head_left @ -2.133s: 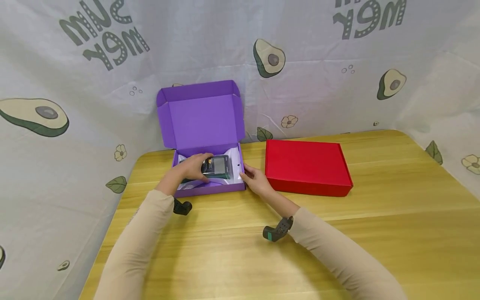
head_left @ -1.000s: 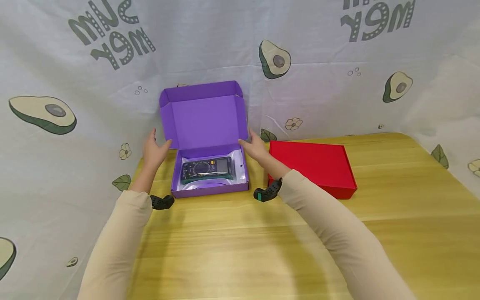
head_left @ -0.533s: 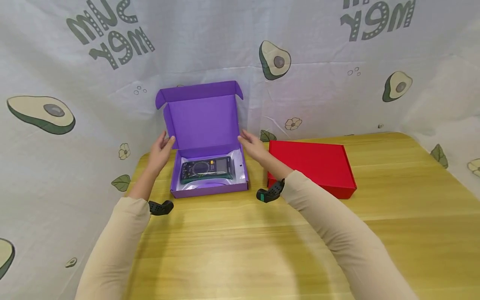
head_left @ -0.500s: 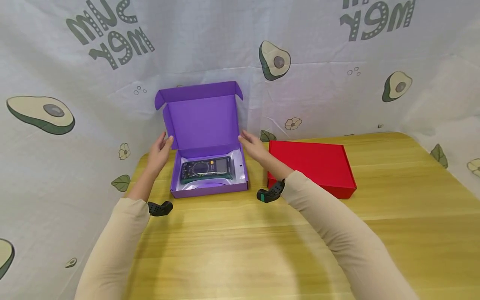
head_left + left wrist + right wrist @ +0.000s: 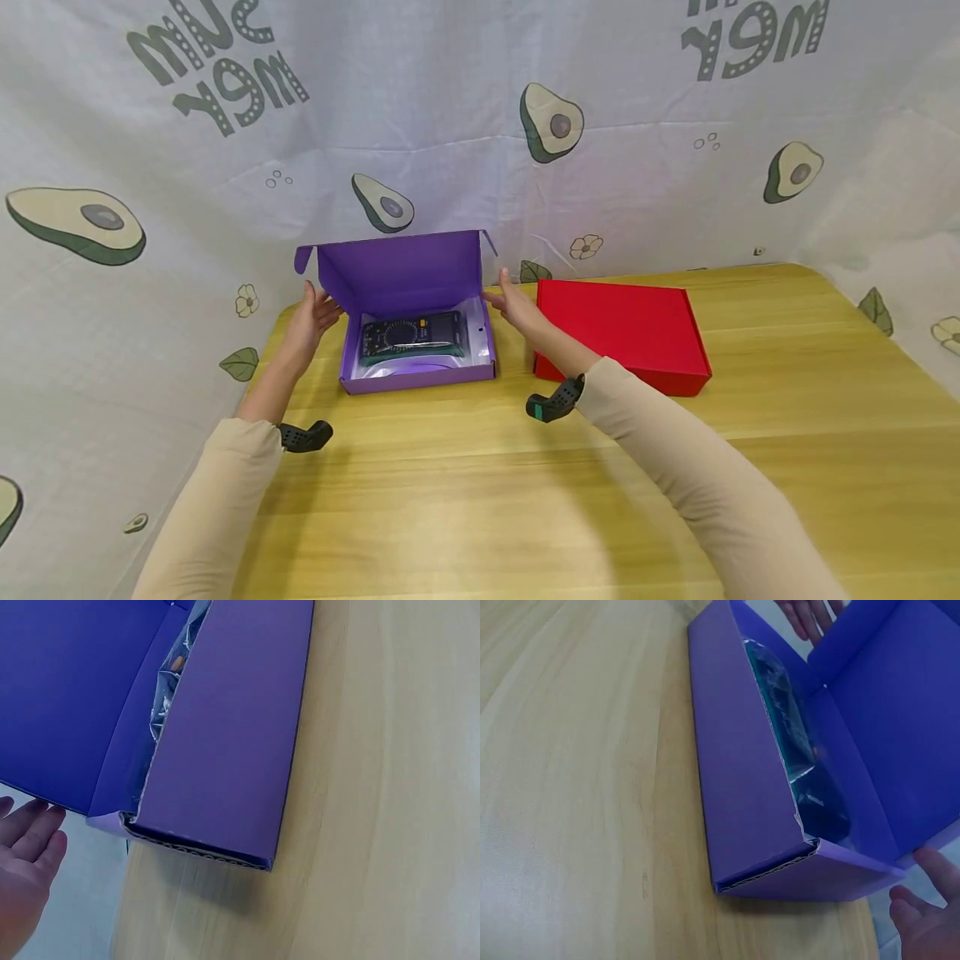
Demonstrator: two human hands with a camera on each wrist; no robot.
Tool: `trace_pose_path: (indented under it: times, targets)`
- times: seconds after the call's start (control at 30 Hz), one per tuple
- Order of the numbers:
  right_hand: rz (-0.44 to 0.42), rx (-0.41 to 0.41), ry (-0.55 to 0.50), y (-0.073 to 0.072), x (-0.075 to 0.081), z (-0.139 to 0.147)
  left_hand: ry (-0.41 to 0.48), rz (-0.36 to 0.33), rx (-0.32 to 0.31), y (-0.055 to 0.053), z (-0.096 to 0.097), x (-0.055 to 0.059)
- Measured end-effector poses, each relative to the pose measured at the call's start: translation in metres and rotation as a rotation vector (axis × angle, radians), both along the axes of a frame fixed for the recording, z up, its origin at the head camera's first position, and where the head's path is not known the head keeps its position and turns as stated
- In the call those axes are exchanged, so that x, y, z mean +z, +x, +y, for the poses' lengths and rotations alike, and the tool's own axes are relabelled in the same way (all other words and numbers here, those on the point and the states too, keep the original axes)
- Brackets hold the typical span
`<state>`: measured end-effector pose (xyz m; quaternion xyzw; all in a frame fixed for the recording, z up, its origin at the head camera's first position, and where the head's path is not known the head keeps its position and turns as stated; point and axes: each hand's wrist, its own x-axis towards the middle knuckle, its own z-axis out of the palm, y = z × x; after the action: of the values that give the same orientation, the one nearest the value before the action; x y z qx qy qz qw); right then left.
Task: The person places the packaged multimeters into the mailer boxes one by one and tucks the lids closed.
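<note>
A purple cardboard box [image 5: 420, 383] stands at the back left of the table, its hinged lid [image 5: 408, 271] tilted forward over the tray. Inside lies a dark multimeter [image 5: 412, 335] with a dial and screen, in a clear plastic bag [image 5: 475, 342]. My left hand [image 5: 303, 329] is at the lid's left side, its extended fingers [image 5: 37, 829] right at the lid's edge. On the opposite side my right hand [image 5: 522, 312] has its thumb raised and its fingertips [image 5: 928, 859] at the lid's side flap. Neither hand curls round anything.
A closed red box [image 5: 615, 329] lies just right of the purple one, beside my right forearm. The wooden table [image 5: 450, 500] reaches back to a white curtain [image 5: 450, 83] printed with avocados. Each wrist carries a black camera mount [image 5: 553, 402].
Earlier my left hand was on the multimeter in the box, then both hands moved to the lid's sides. The lid has swung forward from nearly upright, and its side flaps have folded inward.
</note>
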<state>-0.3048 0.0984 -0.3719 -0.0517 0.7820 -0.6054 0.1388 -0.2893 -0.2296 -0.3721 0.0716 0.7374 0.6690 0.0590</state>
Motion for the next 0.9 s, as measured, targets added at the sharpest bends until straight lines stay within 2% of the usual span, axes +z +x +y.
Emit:
trace_pose_path:
  times: [0.23,0.3,0.37,0.43,0.53,0.67,0.8,0.9]
  targets:
    - [-0.087,-0.007,-0.066,0.000,-0.005,-0.002,0.102,-0.021,0.043,0.002,-0.004,-0.009]
    - [-0.099,-0.006,-0.082,0.001,-0.006,-0.002,0.137,-0.045,0.020,0.004,-0.008,-0.011]
    - [-0.086,-0.001,-0.088,0.003,-0.006,-0.002,0.196,-0.077,-0.029,0.005,-0.013,-0.012]
    - [-0.080,-0.031,-0.065,0.007,-0.005,-0.002,0.217,-0.117,-0.079,0.007,-0.017,-0.011]
    - [-0.093,-0.105,-0.037,0.014,-0.003,-0.002,0.148,-0.156,-0.124,0.009,-0.021,-0.008]
    - [-0.104,-0.151,-0.037,0.023,-0.004,-0.002,-0.063,-0.156,-0.149,0.015,-0.018,-0.001]
    - [-0.105,-0.159,-0.008,0.029,-0.007,-0.005,-0.255,-0.132,-0.100,0.024,-0.012,-0.005]
    - [-0.088,-0.188,0.022,0.034,-0.011,-0.011,-0.337,-0.133,-0.043,0.031,-0.010,-0.013]
